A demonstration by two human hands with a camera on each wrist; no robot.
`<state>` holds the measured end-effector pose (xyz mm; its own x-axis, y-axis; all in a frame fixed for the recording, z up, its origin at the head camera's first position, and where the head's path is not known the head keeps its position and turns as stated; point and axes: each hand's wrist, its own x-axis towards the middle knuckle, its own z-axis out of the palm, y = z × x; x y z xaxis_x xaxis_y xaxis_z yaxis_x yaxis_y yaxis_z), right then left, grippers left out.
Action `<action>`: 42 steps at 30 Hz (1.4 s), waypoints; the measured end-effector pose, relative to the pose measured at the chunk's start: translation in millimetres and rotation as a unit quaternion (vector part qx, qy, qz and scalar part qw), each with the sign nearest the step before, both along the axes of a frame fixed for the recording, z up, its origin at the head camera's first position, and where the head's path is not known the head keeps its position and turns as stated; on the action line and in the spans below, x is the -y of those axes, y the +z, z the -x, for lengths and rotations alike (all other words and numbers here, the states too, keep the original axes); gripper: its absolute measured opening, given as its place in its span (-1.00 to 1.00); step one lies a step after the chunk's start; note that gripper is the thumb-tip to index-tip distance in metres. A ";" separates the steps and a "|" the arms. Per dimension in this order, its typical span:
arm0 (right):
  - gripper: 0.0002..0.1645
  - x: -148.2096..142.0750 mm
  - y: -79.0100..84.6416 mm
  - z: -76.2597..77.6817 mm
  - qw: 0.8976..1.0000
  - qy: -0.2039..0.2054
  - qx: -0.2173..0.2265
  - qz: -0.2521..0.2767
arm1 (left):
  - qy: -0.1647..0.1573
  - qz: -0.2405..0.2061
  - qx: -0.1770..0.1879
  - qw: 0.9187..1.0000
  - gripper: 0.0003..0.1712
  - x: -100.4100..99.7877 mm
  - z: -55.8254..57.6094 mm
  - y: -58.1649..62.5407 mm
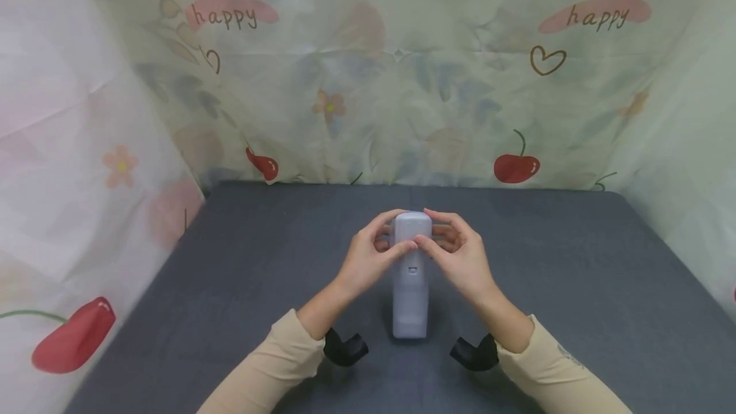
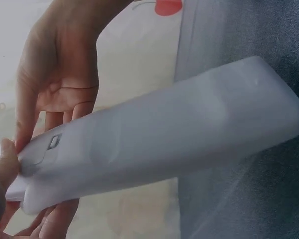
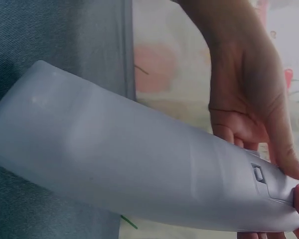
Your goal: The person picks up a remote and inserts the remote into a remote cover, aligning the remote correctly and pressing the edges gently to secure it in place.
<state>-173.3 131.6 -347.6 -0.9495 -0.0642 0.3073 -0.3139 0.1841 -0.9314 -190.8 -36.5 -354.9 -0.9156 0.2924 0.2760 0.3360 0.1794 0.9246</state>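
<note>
A long, pale grey-white plastic device point(image 1: 411, 305) with rounded edges stands upright between both hands. A small rectangular slot point(image 2: 54, 142) is set in its near face, beside a panel seam point(image 3: 271, 198). My left hand point(image 1: 368, 257) grips the device's upper end from the left, thumb on the near face and fingers round the side. Mirroring it, my right hand point(image 1: 462, 260) holds the same end from the right. The two thumb tips almost meet above the slot. Whether the lower end touches the table cannot be told. The far face is hidden.
A dark grey cloth-covered table point(image 1: 276, 241) spreads around the hands. Printed fabric walls point(image 1: 391, 114) with cherries and flowers stand behind it and along both sides. A black wrist mount point(image 1: 345, 348) shows below the left wrist, another black mount point(image 1: 474, 351) below the right.
</note>
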 end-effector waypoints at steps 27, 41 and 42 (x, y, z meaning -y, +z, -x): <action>-0.43 -14.3 1.7 -0.7 0.999 0.047 -0.004 -0.018 | -0.036 0.016 0.118 0.992 -0.66 18.4 1.9 9.9; -0.47 -16.1 1.8 -0.4 0.996 0.084 -0.011 -0.039 | -0.060 0.039 0.149 0.986 -0.68 23.2 6.2 7.5; -0.47 -16.3 1.6 -0.5 0.995 0.090 -0.010 -0.038 | -0.064 0.041 0.152 0.985 -0.68 23.7 6.4 7.3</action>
<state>-172.8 147.9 -346.1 -0.9140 -0.2566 0.3141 -0.3670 0.1935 -0.9099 -197.3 -60.2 -347.7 -0.9068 0.4201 -0.0353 0.0698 0.2323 0.9701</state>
